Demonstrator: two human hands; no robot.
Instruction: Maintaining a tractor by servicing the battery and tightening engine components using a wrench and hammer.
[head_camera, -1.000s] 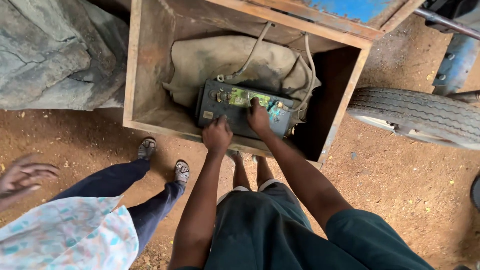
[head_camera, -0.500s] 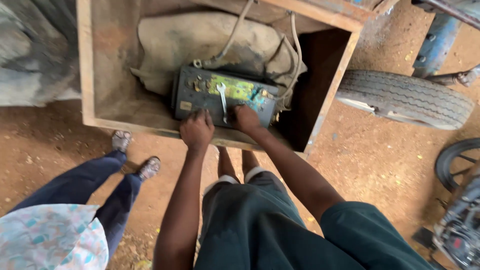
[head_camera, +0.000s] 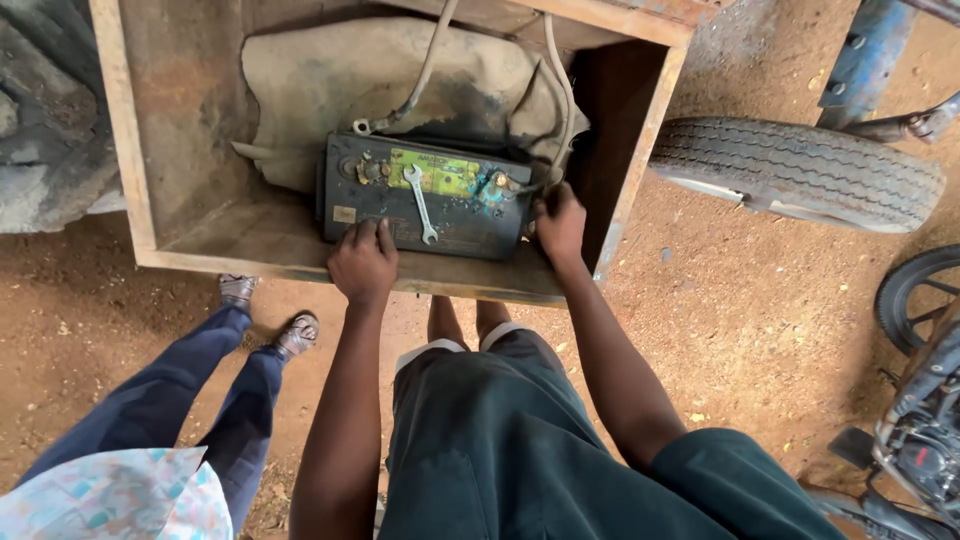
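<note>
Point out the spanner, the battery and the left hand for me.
spanner (head_camera: 421, 203), head view, middle of its shaft.
battery (head_camera: 468, 222), head view, dark top face right of the spanner.
left hand (head_camera: 363, 264), head view, back of the hand.

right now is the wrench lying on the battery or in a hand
Lying loose on the battery: the wrench rests flat on its top, while the left hand and right hand grip the battery's edges.

Worn tyre (head_camera: 800, 170) on red dirt; bystander's sandalled feet (head_camera: 268, 315); parked motorcycle (head_camera: 920, 420)

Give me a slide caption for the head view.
Both hands, left hand and right hand, grip a battery topped by a spanner inside a wooden box.
</note>
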